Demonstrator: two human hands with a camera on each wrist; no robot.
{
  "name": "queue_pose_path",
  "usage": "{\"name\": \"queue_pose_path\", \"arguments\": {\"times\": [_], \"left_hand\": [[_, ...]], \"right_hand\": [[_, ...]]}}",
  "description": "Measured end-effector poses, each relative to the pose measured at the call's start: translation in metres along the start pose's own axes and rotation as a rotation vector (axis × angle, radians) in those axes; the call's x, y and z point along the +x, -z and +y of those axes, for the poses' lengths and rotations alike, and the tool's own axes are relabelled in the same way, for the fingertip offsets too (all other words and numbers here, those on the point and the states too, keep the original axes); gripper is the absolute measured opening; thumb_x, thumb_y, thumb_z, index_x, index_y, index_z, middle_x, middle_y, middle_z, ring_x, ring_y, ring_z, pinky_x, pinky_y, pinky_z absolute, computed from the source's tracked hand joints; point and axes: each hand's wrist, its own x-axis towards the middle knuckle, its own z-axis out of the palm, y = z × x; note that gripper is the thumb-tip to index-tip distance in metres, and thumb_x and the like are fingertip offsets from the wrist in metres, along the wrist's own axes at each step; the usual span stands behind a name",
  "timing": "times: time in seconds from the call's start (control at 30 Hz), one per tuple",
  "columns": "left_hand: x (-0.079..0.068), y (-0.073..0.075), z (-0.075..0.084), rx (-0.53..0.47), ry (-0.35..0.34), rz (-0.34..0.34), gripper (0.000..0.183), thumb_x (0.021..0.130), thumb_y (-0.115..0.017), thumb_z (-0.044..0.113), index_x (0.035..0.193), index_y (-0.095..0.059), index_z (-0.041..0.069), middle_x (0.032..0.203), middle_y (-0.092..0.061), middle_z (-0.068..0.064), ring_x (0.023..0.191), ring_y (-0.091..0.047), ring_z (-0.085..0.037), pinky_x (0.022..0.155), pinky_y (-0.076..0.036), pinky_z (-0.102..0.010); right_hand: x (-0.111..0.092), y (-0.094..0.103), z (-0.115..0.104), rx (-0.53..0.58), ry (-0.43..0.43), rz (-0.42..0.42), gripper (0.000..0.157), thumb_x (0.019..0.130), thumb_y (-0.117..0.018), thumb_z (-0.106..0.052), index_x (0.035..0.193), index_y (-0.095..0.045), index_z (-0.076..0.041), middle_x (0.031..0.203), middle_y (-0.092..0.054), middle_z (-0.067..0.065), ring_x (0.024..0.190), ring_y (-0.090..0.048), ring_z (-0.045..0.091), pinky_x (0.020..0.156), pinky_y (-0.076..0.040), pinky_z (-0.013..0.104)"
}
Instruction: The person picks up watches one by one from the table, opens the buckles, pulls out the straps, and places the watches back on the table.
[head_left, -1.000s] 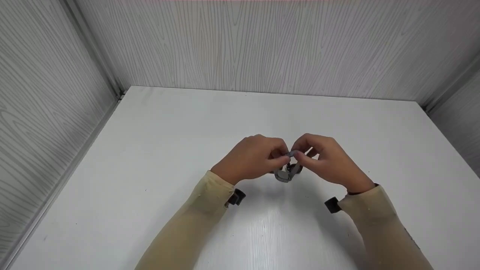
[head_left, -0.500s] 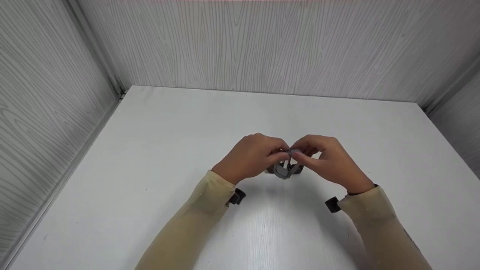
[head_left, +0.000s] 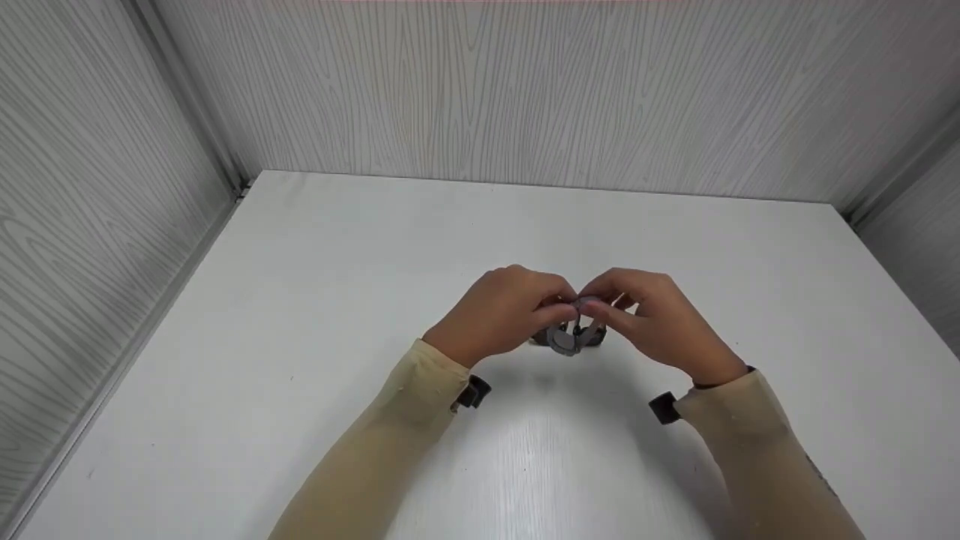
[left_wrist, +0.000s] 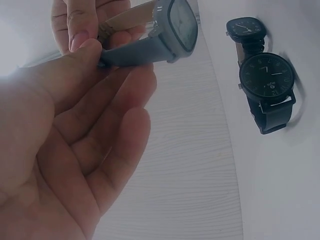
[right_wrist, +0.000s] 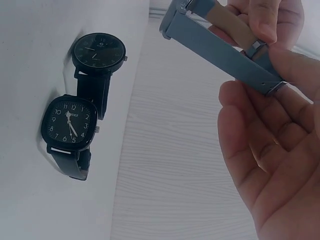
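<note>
A blue-grey wristwatch [head_left: 564, 343] with a beige-lined strap is held up between both hands, its strap bent into a loop. My left hand [head_left: 499, 311] pinches the strap [left_wrist: 137, 54] between thumb and fingers, close to the buckle end. From the other side, my right hand [head_left: 656, 319] pinches the strap near the metal buckle [right_wrist: 275, 89]. A strap keeper [right_wrist: 257, 46] shows on the other strap part. The watch's dial [left_wrist: 184, 21] faces away from the hands; fingers partly hide the joined strap ends.
Two black watches lie on the white table [head_left: 360, 285] beyond the held one: a round-dial watch [left_wrist: 266, 75] and a squarish-dial watch [right_wrist: 70, 125]. In the head view they are partly hidden. Pale wood-grain panels [head_left: 465, 90] wall the table at the back and sides.
The blue-grey watch has risen slightly and turned a little between the hands. The fingers have drawn closer together at the strap ends; the arms have hardly moved.
</note>
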Motion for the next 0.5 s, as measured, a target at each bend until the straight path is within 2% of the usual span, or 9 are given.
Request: {"name": "queue_pose_path", "arguments": {"times": [0.2, 0.33, 0.43, 0.5], "left_hand": [[0.0007, 0.0022, 0.0003, 0.013, 0.022, 0.004, 0.020, 0.102, -0.067, 0.032, 0.110, -0.077, 0.017, 0.090, -0.073, 0.009, 0.078, -0.063, -0.005, 0.074, -0.052, -0.027], [0.0007, 0.0027, 0.0008, 0.016, 0.000, 0.027, 0.016, 0.102, -0.067, 0.027, 0.105, -0.077, 0.015, 0.086, -0.073, 0.008, 0.076, -0.062, -0.005, 0.073, -0.051, -0.027], [0.0010, 0.0025, 0.0014, 0.016, -0.008, 0.049, 0.016, 0.102, -0.066, 0.025, 0.104, -0.078, 0.015, 0.085, -0.073, 0.008, 0.074, -0.062, -0.005, 0.070, -0.051, -0.026], [0.0012, 0.0025, 0.0020, 0.016, 0.005, 0.055, 0.017, 0.102, -0.065, 0.026, 0.105, -0.078, 0.015, 0.085, -0.074, 0.008, 0.075, -0.063, -0.004, 0.070, -0.051, -0.026]], "right_hand": [[0.0009, -0.0002, 0.0016, 0.014, 0.027, 0.039, 0.012, 0.098, -0.073, -0.018, 0.109, -0.075, -0.019, 0.101, -0.073, -0.013, 0.088, -0.069, 0.008, 0.079, -0.056, 0.030], [0.0012, -0.0020, 0.0033, 0.008, 0.057, 0.070, 0.022, 0.099, -0.072, -0.016, 0.121, -0.071, -0.015, 0.115, -0.071, -0.009, 0.098, -0.067, 0.010, 0.087, -0.055, 0.032], [0.0006, -0.0023, 0.0047, 0.003, 0.074, 0.127, 0.026, 0.098, -0.072, -0.013, 0.124, -0.068, -0.012, 0.119, -0.068, -0.007, 0.102, -0.065, 0.011, 0.092, -0.053, 0.031], [0.0000, -0.0020, 0.0050, 0.004, 0.073, 0.173, 0.023, 0.098, -0.071, -0.011, 0.120, -0.068, -0.010, 0.115, -0.068, -0.006, 0.098, -0.065, 0.012, 0.091, -0.053, 0.029]]}}
